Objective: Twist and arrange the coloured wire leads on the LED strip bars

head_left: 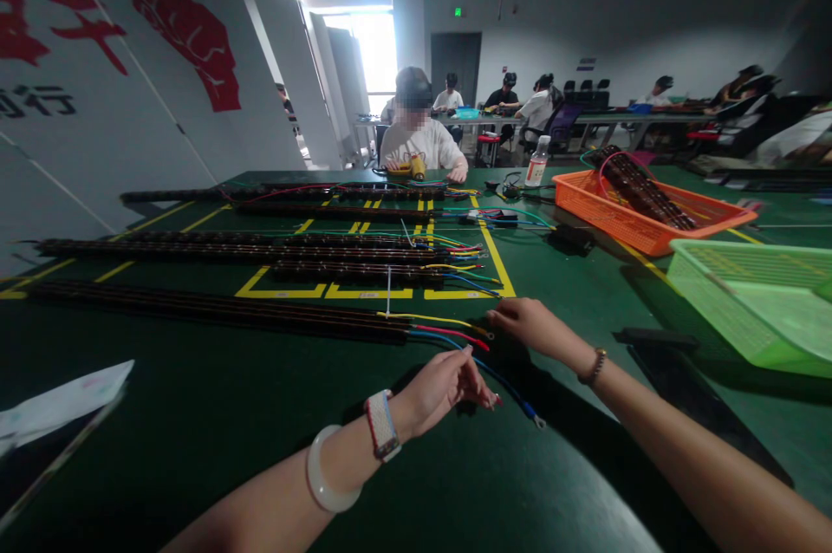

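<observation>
A long dark cable-chain-like bundle (pixel 214 310) lies across the green table, with yellow (pixel 442 320), red (pixel 455 335) and blue (pixel 503 380) wires coming out of its right end. My left hand (pixel 445 388) is over the table beside the blue wire, thumb and fingers apart, nothing visible between them. The blue wire runs past it to a ring terminal (pixel 539 422). Just right of the yellow wire's end, my right hand (pixel 529 326) has its fingers curled together. Another ring terminal (pixel 490 335) shows right below its fingertips; anything between them is hidden.
Further back lie several similar bundles (pixel 195 247) over yellow tape markings. On the right stand an orange basket (pixel 611 211) and a green basket (pixel 734 319), near a dark flat object (pixel 702 397). A bottle (pixel 536 165) stands near a co-worker (pixel 422 141) seated opposite.
</observation>
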The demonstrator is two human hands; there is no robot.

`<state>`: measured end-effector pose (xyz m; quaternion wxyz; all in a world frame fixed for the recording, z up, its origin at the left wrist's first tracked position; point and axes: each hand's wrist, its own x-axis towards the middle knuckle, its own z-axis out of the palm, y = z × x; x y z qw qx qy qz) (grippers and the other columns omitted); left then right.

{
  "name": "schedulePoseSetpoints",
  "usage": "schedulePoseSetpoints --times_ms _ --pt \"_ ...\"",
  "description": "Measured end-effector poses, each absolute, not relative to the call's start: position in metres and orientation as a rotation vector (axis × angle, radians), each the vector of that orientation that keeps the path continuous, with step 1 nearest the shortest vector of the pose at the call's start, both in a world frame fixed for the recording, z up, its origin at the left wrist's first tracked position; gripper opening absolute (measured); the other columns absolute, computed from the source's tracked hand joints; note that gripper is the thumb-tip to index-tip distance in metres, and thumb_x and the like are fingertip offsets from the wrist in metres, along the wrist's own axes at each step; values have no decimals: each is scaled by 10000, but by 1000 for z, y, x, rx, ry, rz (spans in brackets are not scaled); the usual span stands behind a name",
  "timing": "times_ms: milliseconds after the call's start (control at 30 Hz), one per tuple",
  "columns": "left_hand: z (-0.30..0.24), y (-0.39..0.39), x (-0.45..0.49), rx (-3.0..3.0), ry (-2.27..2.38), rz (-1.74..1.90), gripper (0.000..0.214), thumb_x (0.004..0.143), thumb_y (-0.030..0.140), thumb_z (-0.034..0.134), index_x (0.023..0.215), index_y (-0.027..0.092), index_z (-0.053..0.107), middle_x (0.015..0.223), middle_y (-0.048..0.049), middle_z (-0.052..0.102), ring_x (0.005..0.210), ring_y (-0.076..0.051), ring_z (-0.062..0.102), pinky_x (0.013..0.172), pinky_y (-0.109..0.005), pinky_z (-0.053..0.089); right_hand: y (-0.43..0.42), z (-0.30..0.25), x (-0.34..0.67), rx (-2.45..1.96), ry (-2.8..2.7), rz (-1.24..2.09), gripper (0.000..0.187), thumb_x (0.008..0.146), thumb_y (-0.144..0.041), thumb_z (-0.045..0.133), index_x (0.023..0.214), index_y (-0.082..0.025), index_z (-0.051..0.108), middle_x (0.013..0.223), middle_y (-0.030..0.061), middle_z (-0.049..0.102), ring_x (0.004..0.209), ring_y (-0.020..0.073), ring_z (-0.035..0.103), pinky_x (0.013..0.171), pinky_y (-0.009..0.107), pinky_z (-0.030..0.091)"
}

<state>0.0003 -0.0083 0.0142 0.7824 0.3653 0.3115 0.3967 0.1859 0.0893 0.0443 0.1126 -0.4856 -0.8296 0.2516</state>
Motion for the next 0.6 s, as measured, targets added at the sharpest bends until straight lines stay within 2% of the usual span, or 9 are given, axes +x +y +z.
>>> schedulePoseSetpoints --times_ms 67,167,267,333,400,500,600 --pt "15 -9 0 793 669 854 396 861 462 469 646 139 548 628 -73 633 685 -193 633 786 -380 452 94 34 182 -1289 -2339 790 385 910 -416 396 958 -144 663 866 74 685 756 168 624 681 267 461" --pt "16 -8 1 796 683 855 395 859 463 472 644 139 545 625 -77 633 706 -204 640 759 -362 455 96 20 177 -1138 -2258 934 378 920 -382 398 1114 -146 621 1122 96 640 1007 182 589 877 297 439" --pt "15 -8 1 797 695 857 394 854 464 476 641 140 541 622 -83 633 721 -213 643 733 -346 456 92 15 172 -1029 -2301 1020 408 937 -392 367 1188 -156 586 1187 94 614 1055 176 571 916 296 418" --pt "14 -8 2 795 696 859 394 853 464 477 639 140 535 619 -84 634 710 -210 641 736 -349 455 88 15 167 -975 -2364 1008 426 941 -420 351 1160 -157 606 1126 82 642 991 174 589 879 287 425" --pt "13 -8 2 793 694 862 397 850 469 481 632 139 526 619 -87 636 706 -208 640 740 -351 453 84 15 162 -957 -2438 969 464 937 -462 343 1025 -140 666 954 65 682 846 167 601 793 271 435" --pt "12 -9 2 800 685 871 405 838 482 496 625 138 518 612 -79 634 696 -202 636 766 -362 448 82 13 155 -945 -2488 951 507 922 -497 358 837 -124 691 703 27 647 664 136 547 684 242 406" --pt "11 -9 2 802 687 880 395 844 469 490 630 138 520 611 -71 631 686 -197 631 789 -382 449 81 8 151 -958 -2468 997 475 904 -483 402 800 -124 696 628 9 614 595 116 499 625 224 379"
